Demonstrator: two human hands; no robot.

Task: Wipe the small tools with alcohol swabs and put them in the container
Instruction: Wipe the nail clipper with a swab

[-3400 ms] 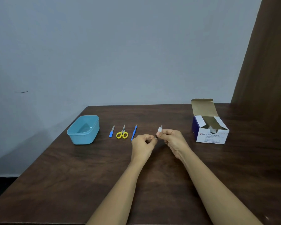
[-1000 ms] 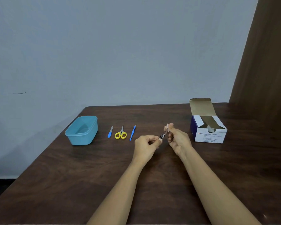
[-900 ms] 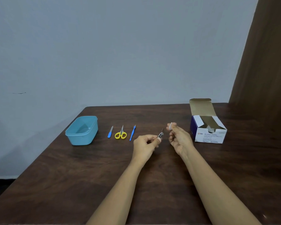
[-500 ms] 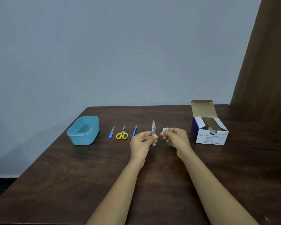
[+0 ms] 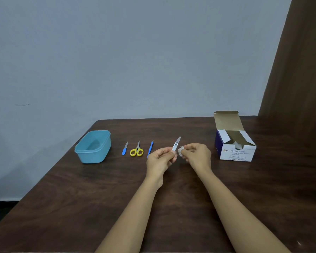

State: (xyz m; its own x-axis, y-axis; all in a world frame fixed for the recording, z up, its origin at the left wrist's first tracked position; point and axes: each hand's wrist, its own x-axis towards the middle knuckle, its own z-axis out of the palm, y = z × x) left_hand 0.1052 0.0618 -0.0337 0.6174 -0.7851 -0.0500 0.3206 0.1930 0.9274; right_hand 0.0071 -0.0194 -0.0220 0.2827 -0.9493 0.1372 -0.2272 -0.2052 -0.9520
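My left hand [image 5: 161,159] pinches a small silver nail clipper [image 5: 176,145] that points up and to the right above the table. My right hand [image 5: 197,156] pinches a white alcohol swab [image 5: 180,151] right beside the clipper's lower end. To the left on the table lie a blue-handled nail file [image 5: 124,148], yellow-handled scissors [image 5: 136,150] and a thin blue-handled tool [image 5: 150,148]. The light blue plastic container [image 5: 93,146] stands open at the far left, with nothing visible inside.
An open white and blue box of alcohol swabs [image 5: 234,143] stands at the right, its flap up. The dark wooden table [image 5: 80,198] meets a grey wall behind; a brown curtain hangs at the right edge.
The clipper went from tilted to upright and now tilts right again. My right hand drew away with the swab, then brought it back next to the clipper's base.
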